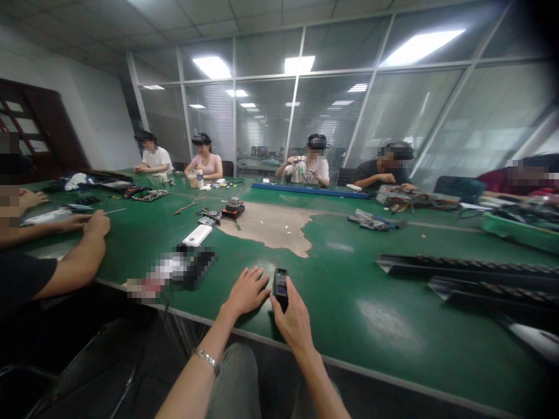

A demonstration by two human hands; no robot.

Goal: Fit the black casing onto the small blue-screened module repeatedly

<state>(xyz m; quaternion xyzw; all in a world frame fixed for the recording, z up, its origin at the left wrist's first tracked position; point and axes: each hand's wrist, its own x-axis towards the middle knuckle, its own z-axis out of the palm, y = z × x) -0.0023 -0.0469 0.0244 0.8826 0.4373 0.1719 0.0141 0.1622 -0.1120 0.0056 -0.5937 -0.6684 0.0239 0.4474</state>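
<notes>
A small black device (281,286) with a little screen stands on the green table (349,349) near its front edge. My right hand (293,317) is wrapped round the device's right side and near end, thumb on the left and fingers on the right. Just left of it, my left hand (248,291) lies palm down on the table with its fingers spread, holding nothing. Its fingertips are close to the device. A silver bracelet (207,361) circles my left wrist.
A white power bank (197,235) and a round black part (233,206) lie ahead on the left. Pliers-like tools (371,220) and long black rails (471,270) are on the right. Another person's arms (82,250) rest at the left; several people sit opposite.
</notes>
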